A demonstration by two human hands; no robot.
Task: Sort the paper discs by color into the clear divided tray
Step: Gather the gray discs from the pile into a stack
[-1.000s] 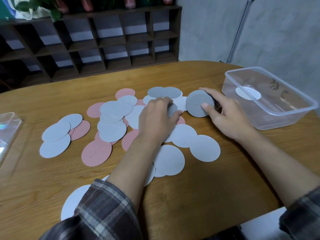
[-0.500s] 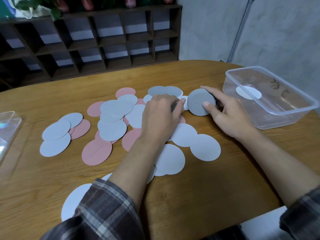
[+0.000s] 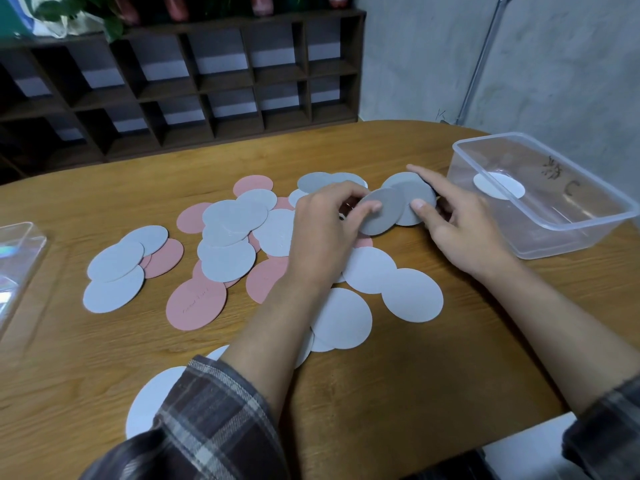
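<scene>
Head view: dark grey disc (image 3: 381, 216) pinched at its left rim between thumb and curled fingers of left hand (image 3: 322, 237), lifted off the table and tilted, its right rim overlapping a small grey stack (image 3: 415, 195). Stack gripped by right hand (image 3: 464, 230): thumb on the near face, index finger laid along the far rim, remaining fingers curled behind. Probably added 1 at a time to the stack, so as to carry all greys over in 1 trip. Thin, flat, matte card, cleanly round, stiff enough to keep shape when held by an edge alone; likely to slide face on face, hence the grip at the rims.

Just beyond the left fingertips: 2 more grey discs (image 3: 318, 181), flat and overlapping. Left of the left knuckles and wrist: loose scatter of pink discs (image 3: 196, 303) and pale blue-grey discs (image 3: 228, 265), many overlapping. On the near side of both thumbs: white discs (image 3: 412, 294).

Right of the right knuckles, near but apart: clear tub (image 3: 540, 237), glossy rigid plastic with rounded corners, 1 white disc (image 3: 498, 185) on its floor, no dividers visible. Far left of the left hand, at the frame edge: clear plastic piece (image 3: 17, 258), cut off, kind unclear. Beneath everything: wooden table (image 3: 415, 393), grained, round-edged. Plaid sleeves on both forearms.
</scene>
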